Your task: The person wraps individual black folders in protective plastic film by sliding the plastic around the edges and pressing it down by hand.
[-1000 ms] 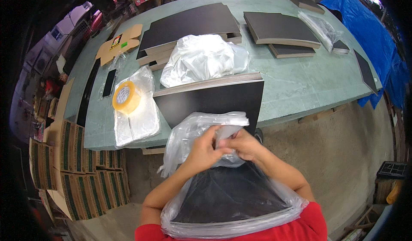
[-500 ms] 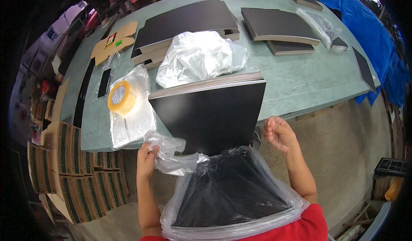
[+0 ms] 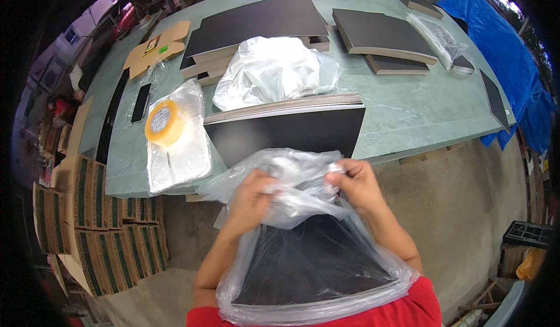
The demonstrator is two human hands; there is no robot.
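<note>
Two-handed pinching of a clear bag (image 3: 291,210)

Gripping its bunched far end with a closed left hand (image 3: 251,199) and a closed right hand (image 3: 357,182). Holding it, with a black board (image 3: 303,260) inside, in front of the red shirt (image 3: 423,306), just off the tabletop (image 3: 408,120). Maybe tearing it by tugging too hard. Maybe dropping it by gripping too loosely. Maybe bumping the black stack (image 3: 291,130) by reaching too far.

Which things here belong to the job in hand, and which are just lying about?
Job in hand:
- clear plastic, gripped by left hand and right hand
- black board inside it

Apparently just lying about:
- flattened cardboard
- blue tarp

Tape roll: untouched, can't tell.
</note>
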